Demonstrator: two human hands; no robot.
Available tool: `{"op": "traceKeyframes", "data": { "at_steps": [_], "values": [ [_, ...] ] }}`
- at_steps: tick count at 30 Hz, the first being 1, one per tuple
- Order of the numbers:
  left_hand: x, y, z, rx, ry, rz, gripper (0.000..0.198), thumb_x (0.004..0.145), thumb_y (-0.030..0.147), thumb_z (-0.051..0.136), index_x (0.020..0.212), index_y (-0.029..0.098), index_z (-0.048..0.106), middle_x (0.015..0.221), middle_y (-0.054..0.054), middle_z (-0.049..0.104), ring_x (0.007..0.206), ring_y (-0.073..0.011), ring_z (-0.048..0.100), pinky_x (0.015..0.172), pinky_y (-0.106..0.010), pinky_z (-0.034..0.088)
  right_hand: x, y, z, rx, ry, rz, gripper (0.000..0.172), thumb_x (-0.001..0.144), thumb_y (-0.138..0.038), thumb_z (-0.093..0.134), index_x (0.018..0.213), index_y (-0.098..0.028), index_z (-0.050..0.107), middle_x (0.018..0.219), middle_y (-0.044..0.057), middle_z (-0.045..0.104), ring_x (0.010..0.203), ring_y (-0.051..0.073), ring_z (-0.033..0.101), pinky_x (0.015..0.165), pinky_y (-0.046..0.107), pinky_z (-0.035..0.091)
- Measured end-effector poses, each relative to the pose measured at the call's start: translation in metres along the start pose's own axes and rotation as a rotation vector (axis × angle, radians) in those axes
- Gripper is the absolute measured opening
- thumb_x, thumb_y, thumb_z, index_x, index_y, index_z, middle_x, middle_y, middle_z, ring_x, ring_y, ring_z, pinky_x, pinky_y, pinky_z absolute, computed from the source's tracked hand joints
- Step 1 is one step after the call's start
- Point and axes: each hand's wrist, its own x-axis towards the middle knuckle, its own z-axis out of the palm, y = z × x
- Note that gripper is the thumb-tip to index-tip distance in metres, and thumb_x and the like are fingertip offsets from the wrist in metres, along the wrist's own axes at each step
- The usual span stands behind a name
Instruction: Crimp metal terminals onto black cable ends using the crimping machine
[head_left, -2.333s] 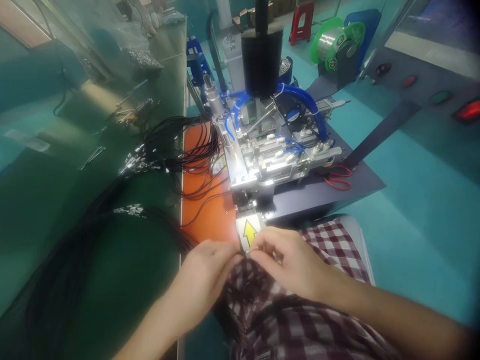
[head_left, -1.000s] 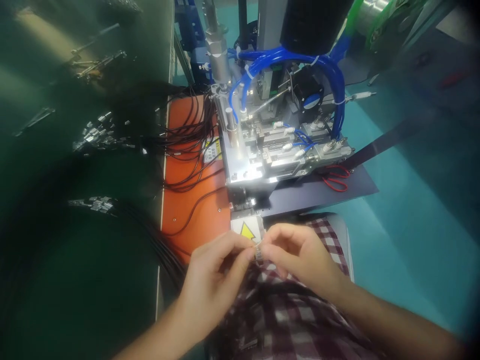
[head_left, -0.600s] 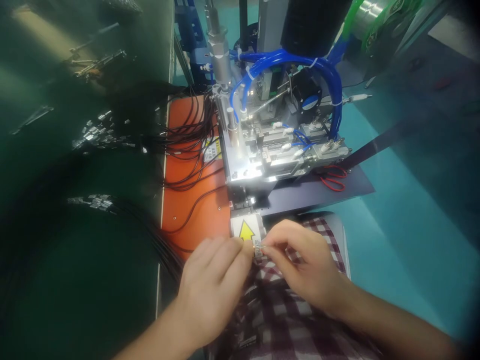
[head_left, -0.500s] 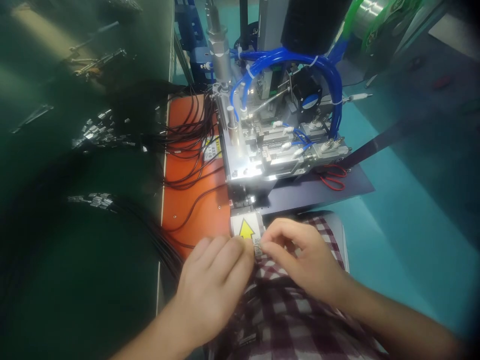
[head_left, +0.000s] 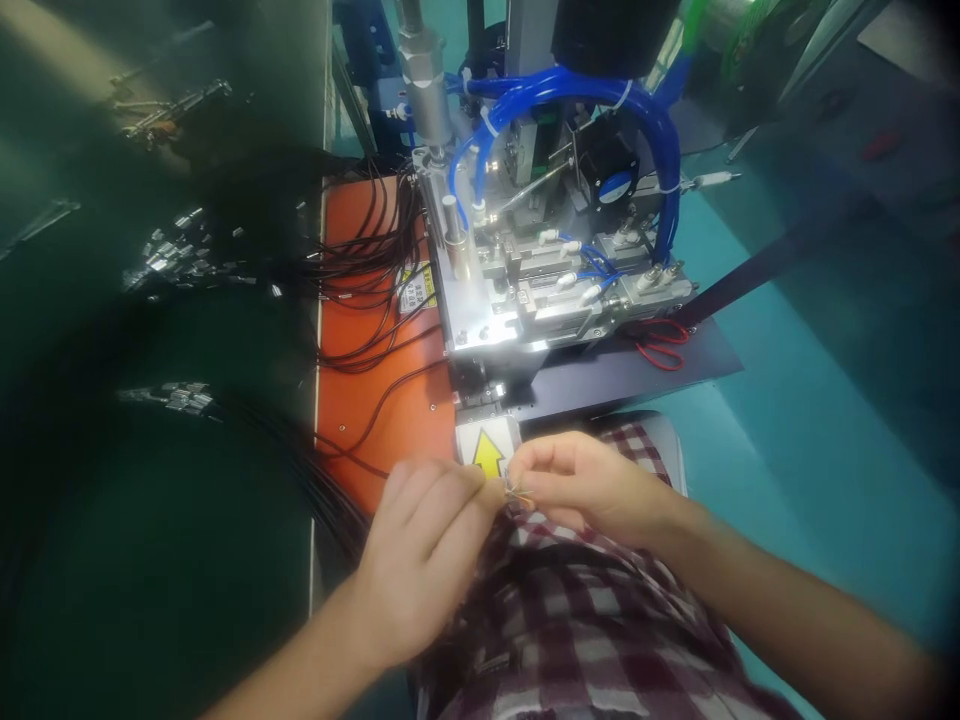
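My left hand (head_left: 424,555) and my right hand (head_left: 581,485) meet fingertip to fingertip above my checked lap. Both are pinched on the end of a thin cable (head_left: 516,493), where a few fine coloured wires show between the fingers. They hover just below a white label with a yellow arrow (head_left: 487,452) at the front of a metal machine (head_left: 525,290) with blue air hoses (head_left: 570,95). What the rest of the cable does is hidden under my hands.
Black cables (head_left: 375,290) lie across an orange mat (head_left: 356,390) left of the machine. Bundles with metal connectors (head_left: 176,255) rest on the dark green bench (head_left: 150,520). Red-handled scissors (head_left: 660,345) sit on the dark plate at the right. Teal floor lies beyond.
My head has tilted down and closer to the machine since the first frame. The small silver part seen between my fingers a moment ago is gone from view; fine coloured wires now show there.
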Motion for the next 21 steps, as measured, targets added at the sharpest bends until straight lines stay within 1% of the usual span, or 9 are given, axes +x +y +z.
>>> {"op": "traceKeyframes", "data": {
  "at_steps": [2, 4, 6, 8, 11, 13, 15, 18, 21],
  "values": [
    [-0.001, -0.001, 0.002, -0.01, 0.003, -0.004, 0.017, 0.084, 0.002, 0.059, 0.098, 0.011, 0.06, 0.082, -0.009, 0.066, 0.075, -0.018, 0.054, 0.065, -0.032, 0.037, 0.0, 0.007, 0.002, 0.007, 0.033, -0.017, 0.018, 0.08, -0.03, 0.068, 0.074, -0.015, 0.061, 0.061, -0.006, 0.054, 0.039, 0.002, 0.032, 0.037, 0.018, 0.02],
    [-0.001, -0.002, 0.003, 0.023, 0.0, -0.005, 0.018, 0.084, 0.002, 0.06, 0.098, 0.011, 0.06, 0.081, -0.008, 0.066, 0.071, -0.0172, 0.054, 0.063, -0.031, 0.036, -0.002, 0.012, 0.006, -0.139, 0.184, -0.12, 0.015, 0.082, -0.027, 0.065, 0.073, -0.015, 0.06, 0.062, -0.005, 0.055, 0.041, 0.003, 0.035, 0.039, 0.019, 0.024],
    [0.0, -0.001, 0.005, 0.071, -0.032, -0.012, 0.016, 0.084, 0.003, 0.06, 0.097, 0.011, 0.06, 0.081, -0.008, 0.067, 0.068, -0.0169, 0.054, 0.06, -0.031, 0.035, -0.006, 0.013, 0.009, -0.429, 0.361, -0.301, 0.011, 0.083, -0.019, 0.062, 0.073, -0.016, 0.06, 0.064, -0.003, 0.057, 0.049, 0.006, 0.043, 0.044, 0.02, 0.032],
    [0.001, 0.0, 0.005, 0.098, -0.087, -0.022, 0.011, 0.085, 0.005, 0.058, 0.094, 0.011, 0.06, 0.081, -0.009, 0.068, 0.068, -0.0178, 0.055, 0.058, -0.031, 0.033, -0.008, 0.009, 0.007, -0.788, 0.397, -0.512, 0.011, 0.085, -0.013, 0.058, 0.076, -0.016, 0.062, 0.071, -0.001, 0.061, 0.061, 0.01, 0.051, 0.053, 0.023, 0.037],
    [0.002, 0.004, 0.005, 0.07, -0.174, -0.086, 0.01, 0.087, 0.007, 0.053, 0.085, 0.012, 0.061, 0.075, -0.007, 0.066, 0.066, -0.0183, 0.057, 0.057, -0.031, 0.035, -0.006, -0.005, -0.002, -1.381, 0.157, -0.768, 0.02, 0.09, -0.009, 0.049, 0.083, -0.016, 0.066, 0.079, 0.002, 0.064, 0.068, 0.013, 0.052, 0.059, 0.028, 0.035],
    [0.002, 0.007, 0.004, -0.041, -0.248, -0.234, 0.015, 0.089, 0.011, 0.051, 0.078, 0.014, 0.061, 0.067, -0.004, 0.062, 0.06, -0.0157, 0.054, 0.055, -0.029, 0.036, -0.003, -0.019, -0.008, -1.668, -0.051, -0.88, 0.024, 0.091, -0.008, 0.046, 0.079, -0.016, 0.065, 0.076, 0.002, 0.063, 0.066, 0.014, 0.048, 0.055, 0.031, 0.03],
    [0.004, 0.007, 0.002, -0.272, -0.332, -0.482, 0.019, 0.09, 0.018, 0.052, 0.074, 0.016, 0.061, 0.062, 0.0, 0.059, 0.054, -0.0125, 0.051, 0.052, -0.025, 0.037, 0.001, -0.034, -0.011, -1.756, -0.2, -0.921, 0.027, 0.094, -0.011, 0.044, 0.08, -0.017, 0.066, 0.079, 0.001, 0.063, 0.067, 0.014, 0.047, 0.055, 0.031, 0.029],
    [0.007, 0.003, 0.0, -0.727, -0.389, -0.853, 0.019, 0.09, 0.03, 0.055, 0.077, 0.018, 0.062, 0.058, 0.002, 0.06, 0.048, -0.0102, 0.05, 0.046, -0.021, 0.038, 0.006, -0.053, -0.01, -1.76, -0.296, -0.914, 0.023, 0.095, -0.015, 0.047, 0.087, -0.02, 0.068, 0.084, 0.0, 0.062, 0.066, 0.012, 0.046, 0.053, 0.029, 0.027],
    [0.011, -0.005, -0.001, -1.021, -0.398, -1.031, 0.019, 0.086, 0.034, 0.06, 0.081, 0.017, 0.064, 0.058, 0.001, 0.063, 0.043, -0.0099, 0.05, 0.044, -0.021, 0.04, 0.012, -0.064, -0.008, -1.752, -0.323, -0.874, 0.021, 0.092, -0.015, 0.049, 0.087, -0.02, 0.069, 0.091, 0.0, 0.061, 0.06, 0.01, 0.041, 0.05, 0.027, 0.025]
  ]
}}
